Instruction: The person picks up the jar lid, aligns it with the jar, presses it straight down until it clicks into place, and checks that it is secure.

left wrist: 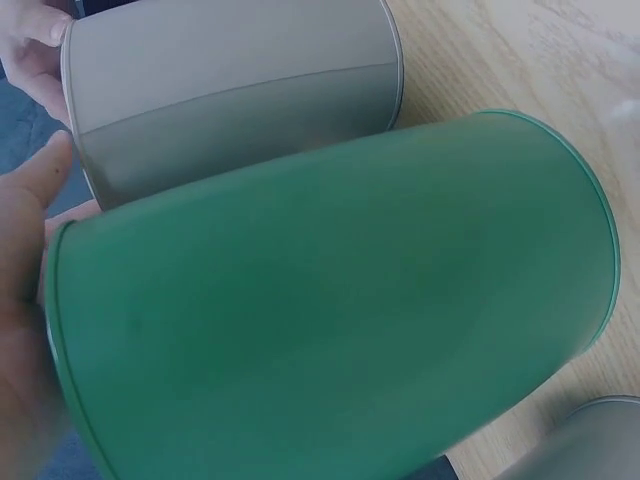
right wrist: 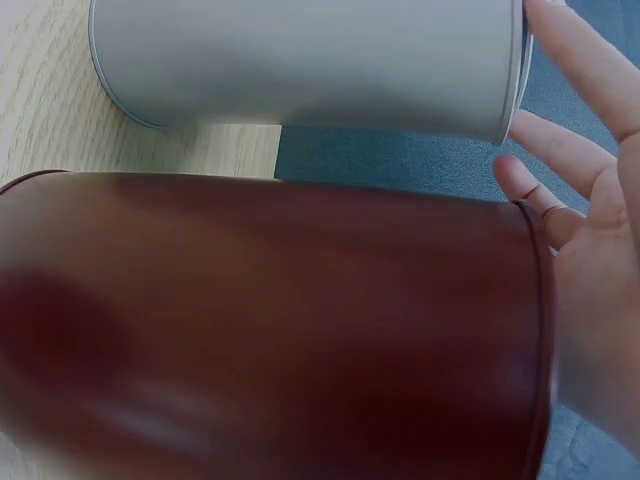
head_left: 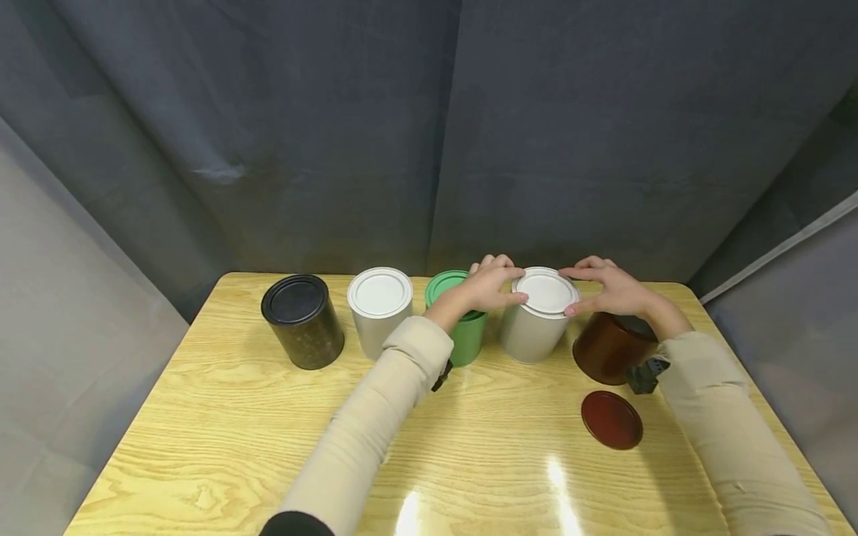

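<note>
At the rim of the right-hand white can point(head_left: 532, 339), both hands grip its round white lid point(head_left: 548, 292) from opposite sides. My left hand point(head_left: 488, 286) reaches over the green can point(head_left: 468, 344), its thumb and fingers at the lid's left edge. On the right edge sit the thumb and forefinger of my right hand point(head_left: 613, 290), whose wrist passes over the brown can point(head_left: 606, 348). The right wrist view shows that forefinger against the rim, the other fingers loosely bent. Whether the lid is raised, I cannot tell. A dark red-brown lid point(head_left: 611, 419) lies flat before the brown can, whose top is uncovered.
Farther left stand another white can point(head_left: 380, 313) and a black can point(head_left: 303, 324), both lidded. The cans form a row along the back of the wooden table point(head_left: 221, 432). Behind it hangs a dark curtain point(head_left: 335, 149); grey panels flank both sides.
</note>
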`<state>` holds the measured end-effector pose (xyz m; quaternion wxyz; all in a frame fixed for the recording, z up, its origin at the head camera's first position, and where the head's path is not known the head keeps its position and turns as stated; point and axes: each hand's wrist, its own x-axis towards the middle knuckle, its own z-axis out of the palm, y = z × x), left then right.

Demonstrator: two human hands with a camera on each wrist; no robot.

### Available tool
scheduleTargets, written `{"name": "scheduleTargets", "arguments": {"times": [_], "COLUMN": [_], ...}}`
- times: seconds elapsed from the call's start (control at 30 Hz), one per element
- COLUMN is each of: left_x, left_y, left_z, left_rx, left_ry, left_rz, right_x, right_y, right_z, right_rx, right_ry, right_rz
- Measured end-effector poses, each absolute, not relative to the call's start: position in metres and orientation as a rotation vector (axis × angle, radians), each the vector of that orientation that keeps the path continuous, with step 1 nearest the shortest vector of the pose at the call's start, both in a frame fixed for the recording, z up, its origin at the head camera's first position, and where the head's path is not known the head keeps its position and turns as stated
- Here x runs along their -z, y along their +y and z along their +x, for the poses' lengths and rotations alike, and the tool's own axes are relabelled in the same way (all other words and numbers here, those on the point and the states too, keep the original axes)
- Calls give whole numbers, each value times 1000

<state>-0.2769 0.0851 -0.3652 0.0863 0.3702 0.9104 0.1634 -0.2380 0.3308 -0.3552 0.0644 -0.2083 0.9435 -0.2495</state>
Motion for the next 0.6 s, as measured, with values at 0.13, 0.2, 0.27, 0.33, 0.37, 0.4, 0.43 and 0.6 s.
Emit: {"name": "scheduleTargets", "arguments": {"times": [0.13,0.2,0.27,0.33,0.37,0.4,0.43,0.6], "left_x": [365,366,367,368,369,369,369,369], "left_y": [88,90,92,93,93,93,93,92], "left_z": [-275,-274,-273,-273,-272,-272,-272,-273], "left_rx": [-504,-504,-499,-495,-496,-499,-504,-524], "left_ry": [2735,2750,2769,2794,2804,2814,2821,2827], "left_rz": [1090,1081,1070,1062,1058,1052,1048,1016], "right_x": [355,357,358,360,360,361,361,362], "right_y": [330,329,329,329,328,328,327,324], "right_z": [-235,-234,-234,-235,-236,-236,-236,-238], "right_rx": [783,789,791,792,794,794,795,804], "right_ry": [2855,2857,2861,2867,2870,2873,2875,2864], "right_rz": [-612,-604,-602,-600,-599,-598,-596,-580]}}
